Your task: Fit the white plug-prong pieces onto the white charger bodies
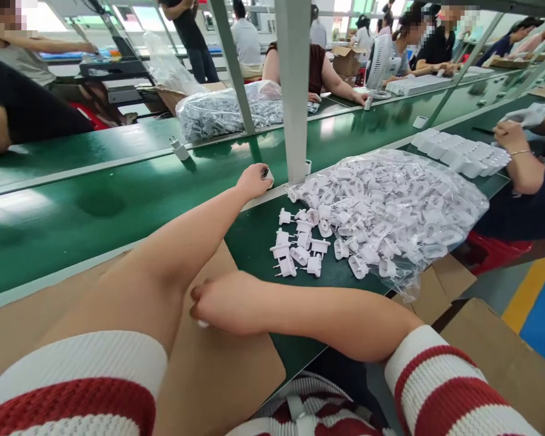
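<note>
My left hand reaches out to the near edge of the green conveyor belt, its fingers closed on a white charger housing with a dark opening. Over a cardboard sheet my right hand is curled closed, and a bit of something white peeks out below its fingers. Most of that piece is hidden. Several loose white plug parts with metal pins lie on the green tabletop to the right of my hands. Beside them a clear plastic bag spills out many more of the same.
A white post rises just beyond my left hand. On the belt a white charger stands farther left. Across it sits another bag of parts. Rows of white pieces lie near a co-worker's hand at right.
</note>
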A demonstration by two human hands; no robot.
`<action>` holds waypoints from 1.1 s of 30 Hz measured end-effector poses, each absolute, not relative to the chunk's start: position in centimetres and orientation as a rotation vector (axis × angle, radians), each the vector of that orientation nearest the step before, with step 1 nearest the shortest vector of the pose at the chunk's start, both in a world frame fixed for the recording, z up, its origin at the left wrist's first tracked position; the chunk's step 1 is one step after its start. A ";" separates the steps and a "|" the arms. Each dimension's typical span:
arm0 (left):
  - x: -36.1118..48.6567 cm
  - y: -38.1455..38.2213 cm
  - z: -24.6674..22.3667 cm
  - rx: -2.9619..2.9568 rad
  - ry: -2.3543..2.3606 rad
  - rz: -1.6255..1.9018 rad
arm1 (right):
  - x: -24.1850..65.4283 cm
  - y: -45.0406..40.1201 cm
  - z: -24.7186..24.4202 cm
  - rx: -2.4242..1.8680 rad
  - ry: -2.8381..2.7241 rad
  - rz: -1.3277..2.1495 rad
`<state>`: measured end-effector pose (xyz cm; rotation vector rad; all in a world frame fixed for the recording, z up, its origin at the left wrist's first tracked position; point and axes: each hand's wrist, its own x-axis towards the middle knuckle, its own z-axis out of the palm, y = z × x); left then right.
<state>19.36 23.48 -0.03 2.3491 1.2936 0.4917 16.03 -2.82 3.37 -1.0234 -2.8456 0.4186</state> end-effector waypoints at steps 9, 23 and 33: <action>1.2 12.4 1.8 2.402 1.080 0.635 | 21.2 0.6 4.5 -1.250 -1.769 1.179; -4.0 1.5 -1.3 1.974 1.000 0.791 | 19.7 -0.6 4.2 -1.287 -1.595 1.038; -3.8 1.5 -0.9 1.917 0.897 0.804 | 19.1 -1.5 3.7 -1.139 -1.824 0.615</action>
